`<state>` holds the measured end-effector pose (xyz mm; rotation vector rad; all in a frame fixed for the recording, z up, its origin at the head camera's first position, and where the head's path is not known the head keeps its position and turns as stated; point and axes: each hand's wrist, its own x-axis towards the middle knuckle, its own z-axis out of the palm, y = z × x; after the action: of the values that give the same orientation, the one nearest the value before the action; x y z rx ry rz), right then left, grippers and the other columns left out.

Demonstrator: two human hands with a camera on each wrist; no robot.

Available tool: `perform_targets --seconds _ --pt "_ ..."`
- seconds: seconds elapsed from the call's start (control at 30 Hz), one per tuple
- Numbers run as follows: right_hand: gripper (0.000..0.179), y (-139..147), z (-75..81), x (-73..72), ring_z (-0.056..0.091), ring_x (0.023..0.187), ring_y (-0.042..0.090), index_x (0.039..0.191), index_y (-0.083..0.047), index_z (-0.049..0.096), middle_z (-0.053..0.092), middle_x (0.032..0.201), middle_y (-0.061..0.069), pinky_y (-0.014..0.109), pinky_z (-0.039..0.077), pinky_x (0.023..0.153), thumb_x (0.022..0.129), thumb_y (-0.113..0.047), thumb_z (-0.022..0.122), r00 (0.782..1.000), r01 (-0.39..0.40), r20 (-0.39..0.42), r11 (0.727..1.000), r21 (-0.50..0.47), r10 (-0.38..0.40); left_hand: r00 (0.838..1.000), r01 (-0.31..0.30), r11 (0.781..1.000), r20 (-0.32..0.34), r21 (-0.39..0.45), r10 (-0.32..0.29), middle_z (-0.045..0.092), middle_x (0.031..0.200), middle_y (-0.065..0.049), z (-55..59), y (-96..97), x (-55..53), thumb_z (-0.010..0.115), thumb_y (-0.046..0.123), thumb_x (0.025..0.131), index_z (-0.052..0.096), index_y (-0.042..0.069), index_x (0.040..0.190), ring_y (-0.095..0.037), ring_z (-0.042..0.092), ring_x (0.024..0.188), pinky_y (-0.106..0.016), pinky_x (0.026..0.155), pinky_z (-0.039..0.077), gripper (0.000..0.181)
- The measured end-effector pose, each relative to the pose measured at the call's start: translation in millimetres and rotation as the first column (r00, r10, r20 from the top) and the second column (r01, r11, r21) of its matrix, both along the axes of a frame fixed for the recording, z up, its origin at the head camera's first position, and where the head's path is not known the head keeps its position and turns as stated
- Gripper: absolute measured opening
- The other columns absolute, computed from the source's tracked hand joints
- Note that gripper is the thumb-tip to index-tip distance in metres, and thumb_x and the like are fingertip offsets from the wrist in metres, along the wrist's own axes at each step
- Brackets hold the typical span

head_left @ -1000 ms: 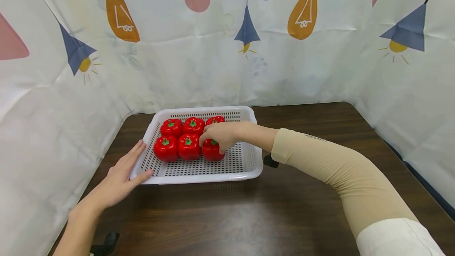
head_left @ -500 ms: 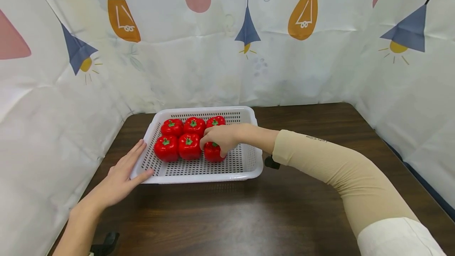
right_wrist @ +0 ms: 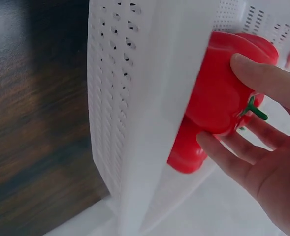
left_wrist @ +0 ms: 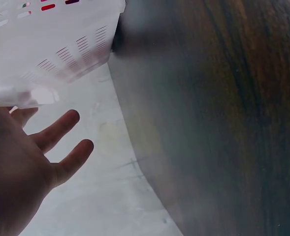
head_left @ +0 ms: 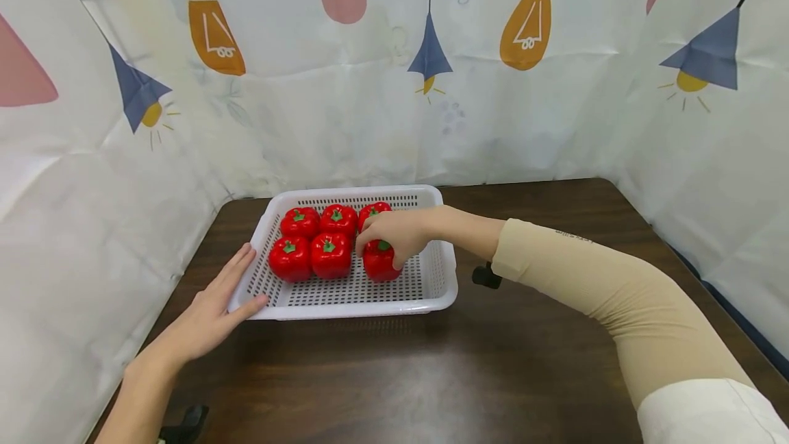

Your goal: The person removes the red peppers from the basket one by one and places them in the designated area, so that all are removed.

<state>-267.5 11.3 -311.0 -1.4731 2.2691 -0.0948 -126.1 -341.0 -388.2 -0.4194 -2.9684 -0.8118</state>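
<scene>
Plainly, the right hand [head_left: 399, 233] grips a red pepper [head_left: 379, 266] inside the white basket [head_left: 351, 310]; the left hand [head_left: 211, 308], spread, touches its left side. A dark wooden table [head_left: 357, 375] lies beneath it, a lamp-printed curtain [head_left: 345, 122] behind.

White curtain [head_left: 296, 129] up top, orange bulb print [head_left: 214, 36] upper left, blue lamp print [head_left: 711, 50] upper right, dark wood table [head_left: 370, 375] lower centre

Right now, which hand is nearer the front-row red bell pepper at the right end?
Right. The right hand grips that pepper; the left hand touches the left end of the white plastic basket.
</scene>
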Motion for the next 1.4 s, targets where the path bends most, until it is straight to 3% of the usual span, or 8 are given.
perform_targets --seconds 0.43,0.57,0.63,0.8,0.97,1.17,1.33,1.4 --pt "0.057 30 30.5 2.5 0.045 0.128 0.019 0.137 -0.017 0.063 0.054 0.138 0.003 0.03 0.052 0.09 0.084 -0.011 0.084 1.0 0.004 -0.011 0.998 -0.056 -0.005 1.0 0.019 0.999 0.001 0.042 -0.019 0.008 0.171 -0.01 -1.7 0.2 -1.6 0.068 0.039 0.097 0.013 0.019 0.167 -0.048 0.03 0.144 -0.078 0.096 0.033 0.091" --pt "0.058 43 40.3 0.7 0.045 0.129 0.022 0.136 -0.016 0.063 0.051 0.142 0.005 0.031 0.054 0.089 0.083 -0.009 0.084 0.999 0.047 0.024 0.995 -0.091 -0.045 0.999 0.035 0.998 -0.022 0.061 -0.033 0.01 0.171 -0.01 -3.7 -0.4 -2.2 0.07 0.036 0.097 0.013 0.019 0.167 -0.045 0.028 0.146 -0.039 0.114 0.034 0.092" --pt "0.058 49 45.3 -0.2 0.045 0.129 0.023 0.137 -0.015 0.063 0.05 0.143 0.005 0.032 0.054 0.089 0.084 -0.009 0.084 0.998 0.063 0.035 0.993 -0.101 -0.06 0.999 0.035 0.998 -0.023 0.06 -0.034 0.01 0.171 -0.011 -3.6 -0.7 -2.6 0.071 0.036 0.097 0.012 0.02 0.167 -0.045 0.027 0.147 -0.038 0.113 0.034 0.092" --pt "0.057 63 57.2 -1.5 0.047 0.126 0.024 0.136 -0.017 0.062 0.05 0.143 0.004 0.034 0.055 0.087 0.084 -0.008 0.084 0.995 0.093 0.037 0.989 -0.116 -0.089 0.999 0.037 0.997 -0.01 0.069 -0.036 0.01 0.171 -0.013 -2.9 -0.7 -3.8 0.071 0.036 0.096 0.012 0.018 0.167 -0.047 0.025 0.147 -0.073 0.1 0.035 0.094" --pt "0.06 77 68.3 -2.0 0.049 0.125 0.025 0.135 -0.018 0.062 0.051 0.139 0.004 0.036 0.056 0.088 0.081 -0.007 0.086 0.992 0.125 0.041 0.98 -0.152 -0.12 0.999 0.043 0.997 -0.03 0.067 -0.041 0.011 0.17 -0.013 -3.4 -1.0 -3.9 0.072 0.034 0.096 0.015 0.016 0.166 -0.047 0.024 0.147 -0.072 0.103 0.033 0.092" --pt "0.059 96 76.3 -5.3 0.05 0.124 0.026 0.133 -0.015 0.062 0.054 0.136 0.005 0.038 0.056 0.087 0.08 -0.006 0.086 0.991 0.129 0.004 0.974 -0.187 -0.13 0.998 0.043 0.998 -0.057 0.051 -0.04 0.014 0.17 -0.013 -4.1 -1.0 -2.9 0.071 0.034 0.096 0.018 0.016 0.166 -0.045 0.027 0.147 -0.04 0.114 0.03 0.09" --pt "0.058 110 78.4 -8.0 0.052 0.123 0.028 0.13 -0.013 0.063 0.055 0.135 0.006 0.04 0.057 0.086 0.078 -0.004 0.087 0.991 0.131 -0.01 0.968 -0.214 -0.137 0.996 0.054 0.997 -0.071 0.06 -0.05 0.015 0.17 -0.014 -3.8 -1.1 -2.1 0.071 0.032 0.096 0.02 0.014 0.165 -0.047 0.027 0.146 -0.009 0.103 0.016 0.088" --pt "0.059 115 79.6 -8.4 0.051 0.123 0.029 0.13 -0.013 0.063 0.055 0.136 0.006 0.041 0.057 0.086 0.077 -0.003 0.087 0.989 0.143 -0.009 0.964 -0.223 -0.148 0.996 0.057 0.996 -0.074 0.063 -0.053 0.015 0.17 -0.014 -3.5 -0.8 -2.0 0.071 0.032 0.096 0.02 0.014 0.165 -0.047 0.027 0.146 -0.006 0.101 0.015 0.088"
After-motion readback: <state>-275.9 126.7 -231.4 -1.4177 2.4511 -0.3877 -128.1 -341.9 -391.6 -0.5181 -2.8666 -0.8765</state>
